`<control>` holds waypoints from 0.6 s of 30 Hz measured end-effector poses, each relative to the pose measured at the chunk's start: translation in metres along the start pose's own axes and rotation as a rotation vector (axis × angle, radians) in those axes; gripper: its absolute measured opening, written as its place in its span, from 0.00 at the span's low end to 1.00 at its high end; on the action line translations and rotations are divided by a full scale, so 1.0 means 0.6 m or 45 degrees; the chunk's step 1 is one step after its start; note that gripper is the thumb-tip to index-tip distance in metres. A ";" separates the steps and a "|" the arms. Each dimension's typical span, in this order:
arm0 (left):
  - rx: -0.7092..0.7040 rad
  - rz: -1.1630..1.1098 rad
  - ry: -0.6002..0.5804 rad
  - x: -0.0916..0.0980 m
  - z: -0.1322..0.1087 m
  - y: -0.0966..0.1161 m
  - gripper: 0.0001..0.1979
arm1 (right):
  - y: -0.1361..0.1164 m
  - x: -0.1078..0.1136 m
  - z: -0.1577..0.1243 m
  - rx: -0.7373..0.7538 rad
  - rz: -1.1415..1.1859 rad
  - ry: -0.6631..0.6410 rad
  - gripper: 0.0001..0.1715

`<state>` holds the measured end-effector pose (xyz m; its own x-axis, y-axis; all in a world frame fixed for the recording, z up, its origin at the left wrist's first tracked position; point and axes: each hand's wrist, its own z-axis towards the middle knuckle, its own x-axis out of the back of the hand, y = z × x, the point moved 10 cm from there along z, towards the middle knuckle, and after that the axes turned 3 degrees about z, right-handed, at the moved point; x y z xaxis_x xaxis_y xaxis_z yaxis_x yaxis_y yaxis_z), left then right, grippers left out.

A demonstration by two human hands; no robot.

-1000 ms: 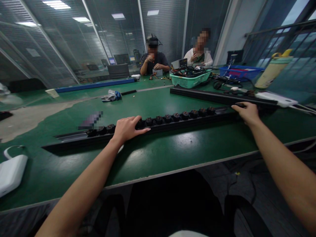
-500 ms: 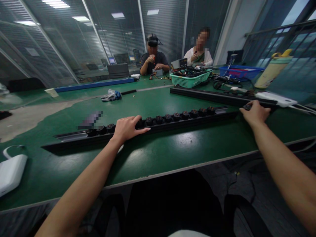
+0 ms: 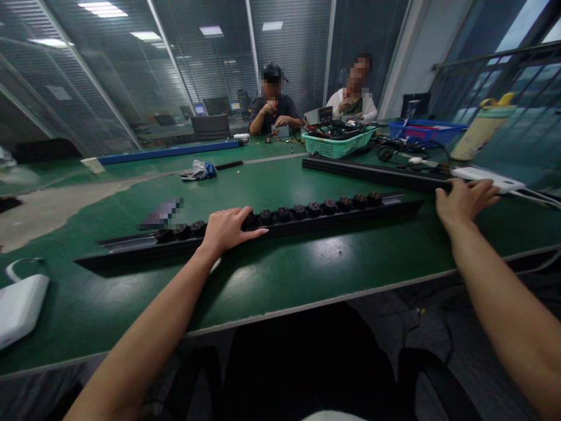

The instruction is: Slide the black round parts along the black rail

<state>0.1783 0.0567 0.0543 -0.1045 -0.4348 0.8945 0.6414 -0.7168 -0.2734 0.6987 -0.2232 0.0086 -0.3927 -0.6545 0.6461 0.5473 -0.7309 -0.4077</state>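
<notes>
A long black socket strip (image 3: 307,215) with a row of round black sockets lies across the green table (image 3: 272,269). My left hand (image 3: 228,229) rests flat on its middle, fingers stretched out along the rail. My right hand (image 3: 462,202) is past the strip's right end, fingers spread, reaching at the near end of a second long black rail (image 3: 372,172) that lies farther back. Nothing shows in either hand.
A white device (image 3: 488,175) lies just beyond my right hand. A teal basket (image 3: 339,143) of cables, a blue bin (image 3: 427,130) and a bottle (image 3: 480,126) stand at the back right. Two people sit across the table. A white box (image 3: 20,307) lies at the near left.
My right hand has moved right and away, off the end of the near strip to the end of the far rail, and its fingers have spread. The left hand has not moved.
</notes>
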 end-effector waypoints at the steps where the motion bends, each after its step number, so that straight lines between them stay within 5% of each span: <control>1: -0.003 -0.003 -0.001 0.000 0.000 0.000 0.39 | -0.015 0.011 -0.005 -0.002 0.043 0.019 0.24; 3: -0.001 -0.006 -0.005 -0.001 0.000 0.000 0.39 | -0.078 0.025 -0.018 0.190 0.156 -0.024 0.25; 6: 0.008 -0.010 -0.011 -0.001 0.000 -0.001 0.39 | -0.195 0.024 -0.061 0.642 0.405 -0.328 0.24; 9: 0.007 -0.021 0.001 0.000 -0.001 -0.001 0.40 | -0.262 0.013 -0.105 0.830 0.423 -0.591 0.24; 13: -0.001 0.002 0.011 0.000 -0.001 0.000 0.40 | -0.270 -0.012 -0.122 0.712 0.219 -0.669 0.24; 18: -0.001 0.002 0.008 0.001 0.000 0.002 0.39 | -0.257 -0.023 -0.125 0.558 0.401 -0.645 0.23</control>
<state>0.1787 0.0556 0.0544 -0.1087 -0.4393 0.8917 0.6408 -0.7167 -0.2750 0.5646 -0.1161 0.0141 0.1631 -0.5735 0.8028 0.8642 -0.3095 -0.3967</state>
